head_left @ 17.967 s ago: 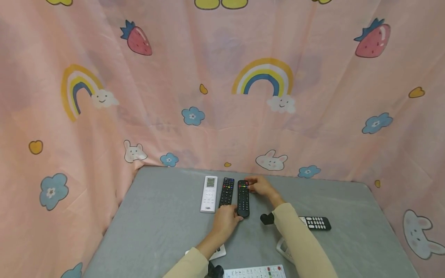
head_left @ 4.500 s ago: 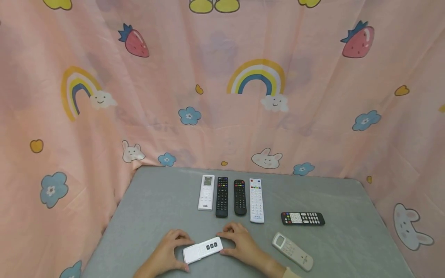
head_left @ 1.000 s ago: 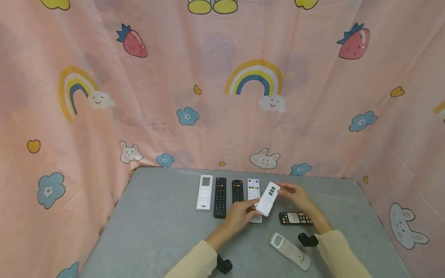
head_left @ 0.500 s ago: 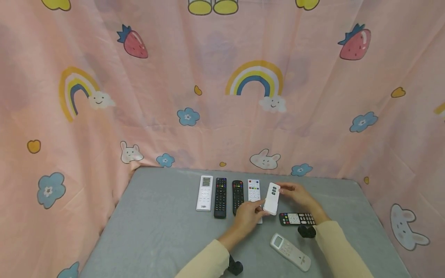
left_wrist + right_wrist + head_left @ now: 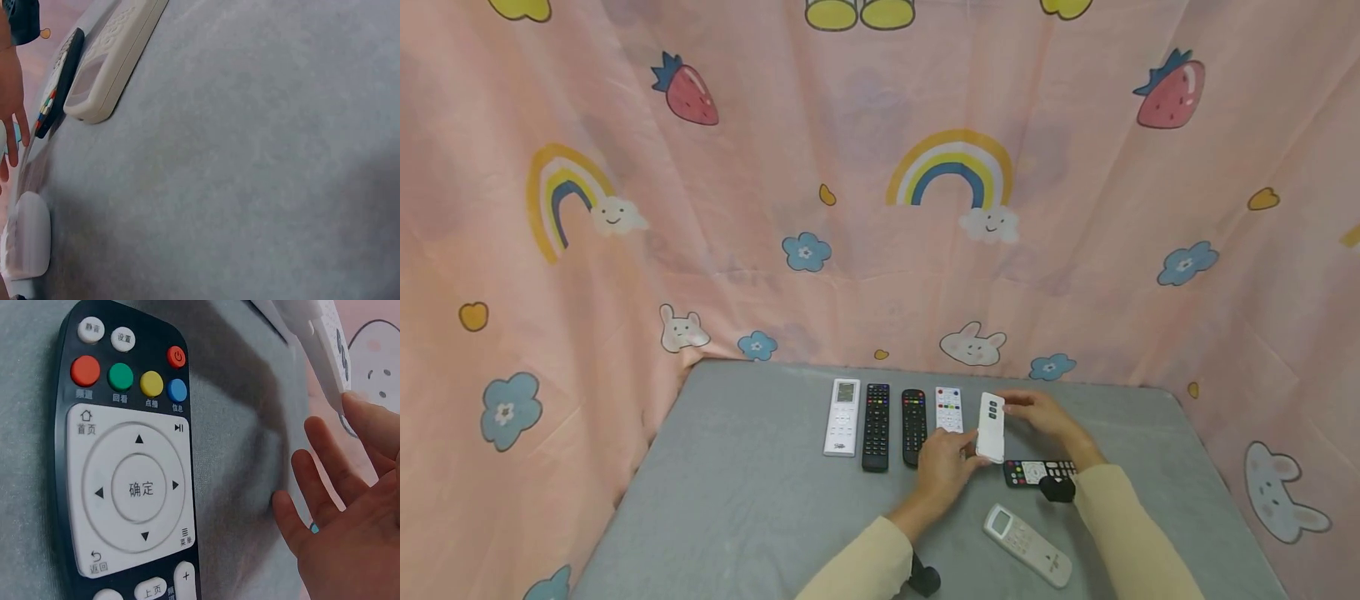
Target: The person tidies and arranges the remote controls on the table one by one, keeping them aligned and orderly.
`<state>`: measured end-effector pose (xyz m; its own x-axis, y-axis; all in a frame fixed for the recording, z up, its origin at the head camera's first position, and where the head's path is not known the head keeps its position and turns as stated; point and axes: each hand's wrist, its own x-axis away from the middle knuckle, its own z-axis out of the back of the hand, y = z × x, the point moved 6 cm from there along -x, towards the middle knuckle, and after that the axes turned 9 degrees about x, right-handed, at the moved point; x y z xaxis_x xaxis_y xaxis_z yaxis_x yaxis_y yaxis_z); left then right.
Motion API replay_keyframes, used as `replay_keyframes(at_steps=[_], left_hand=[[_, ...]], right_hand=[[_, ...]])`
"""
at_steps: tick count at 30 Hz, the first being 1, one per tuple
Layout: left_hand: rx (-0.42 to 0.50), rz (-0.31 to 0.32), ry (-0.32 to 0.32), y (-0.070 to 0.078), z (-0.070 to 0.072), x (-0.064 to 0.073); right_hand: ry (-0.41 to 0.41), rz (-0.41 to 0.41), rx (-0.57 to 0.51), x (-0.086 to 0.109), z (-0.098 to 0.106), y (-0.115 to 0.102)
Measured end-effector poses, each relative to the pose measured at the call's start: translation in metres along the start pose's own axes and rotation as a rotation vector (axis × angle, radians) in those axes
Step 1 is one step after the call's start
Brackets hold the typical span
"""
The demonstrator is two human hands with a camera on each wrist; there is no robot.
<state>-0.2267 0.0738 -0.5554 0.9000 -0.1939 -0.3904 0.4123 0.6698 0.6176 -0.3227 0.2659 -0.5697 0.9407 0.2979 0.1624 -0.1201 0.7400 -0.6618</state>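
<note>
Head view looks forward and down over the table (image 5: 737,500); left wrist's sits low and tipped sideways, right wrist's is super close on the black-and-white remote (image 5: 128,462) all three catch.

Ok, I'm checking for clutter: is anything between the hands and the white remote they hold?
Nothing visible: the left hand holds the white remote near its lower end, the right hand near its upper end.

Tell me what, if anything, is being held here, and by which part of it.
A white remote, by both ends: the left hand holds its near end, the right hand its far end, beside the dark buttons.
</note>
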Motion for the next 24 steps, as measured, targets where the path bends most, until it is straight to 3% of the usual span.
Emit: replay_keyframes(at_steps=[8, 17, 24], left_hand=[[-0.054, -0.008, 0.060, 0.003, -0.008, 0.003], [-0.052, 0.013, 0.062, 0.000, -0.013, 0.005], [-0.085, 0.013, 0.071, -0.001, -0.018, 0.007]], right_hand=[[-0.020, -0.035, -0.010, 0.001, -0.001, -0.004], [-0.025, -0.068, 0.006, -0.002, -0.006, -0.004], [-0.022, -0.037, 0.030, -0.004, -0.010, -0.005]])
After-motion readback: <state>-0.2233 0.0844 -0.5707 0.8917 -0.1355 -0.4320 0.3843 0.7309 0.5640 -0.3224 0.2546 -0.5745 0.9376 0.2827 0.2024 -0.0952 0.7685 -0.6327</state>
